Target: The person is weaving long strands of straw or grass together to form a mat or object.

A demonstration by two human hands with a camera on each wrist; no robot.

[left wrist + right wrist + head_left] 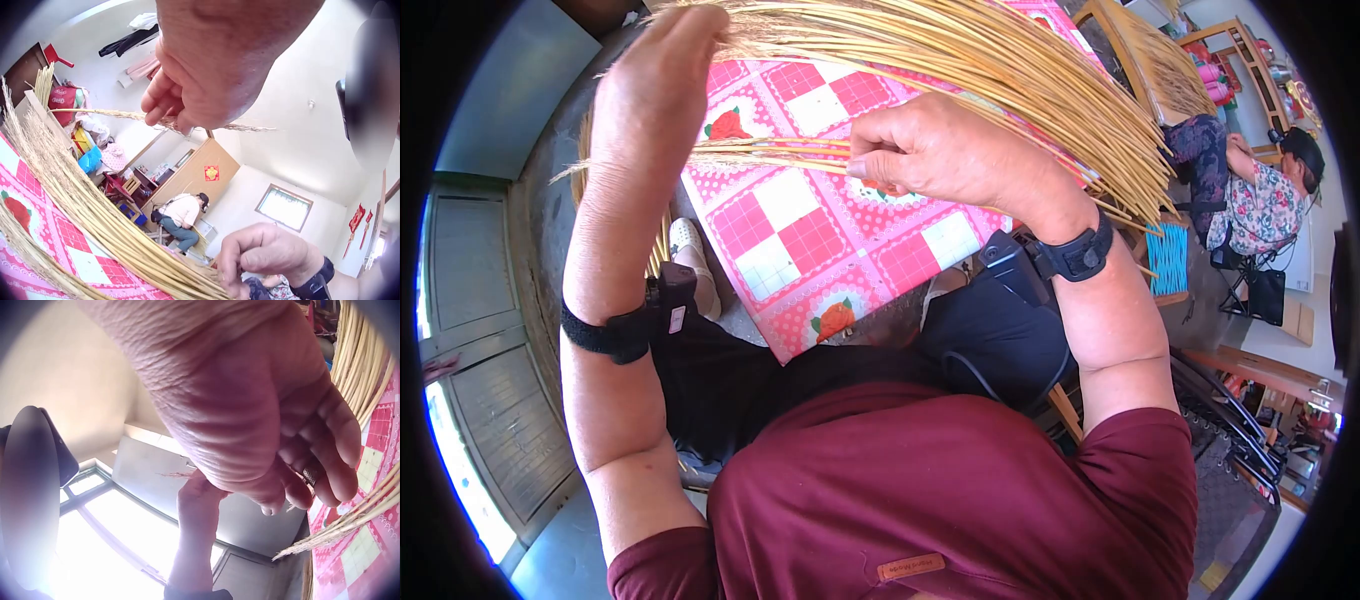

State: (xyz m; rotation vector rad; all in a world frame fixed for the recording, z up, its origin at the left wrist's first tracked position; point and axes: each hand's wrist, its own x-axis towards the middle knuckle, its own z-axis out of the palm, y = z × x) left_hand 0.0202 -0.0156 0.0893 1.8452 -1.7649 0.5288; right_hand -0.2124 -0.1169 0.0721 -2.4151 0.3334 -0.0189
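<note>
Room, head view: grey floor [540, 215] at 9 o'clock; wooden shelf [1238, 50] at 1 o'clock; seated person [1265, 200] and blue woven stool [1168, 258] between 2 and 3 o'clock. Left wrist view: white wall [250, 190], wooden cabinet [187, 187] bearing a red emblem [211, 173], daylit window [284, 207] at 4 o'clock.

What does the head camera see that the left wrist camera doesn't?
Only the head view shows the maroon shirt and a white shoe. Only the left wrist view shows the window and the red paper square. Both show the left hand, the right hand, the straw stalks and the pink checked cloth.
</note>
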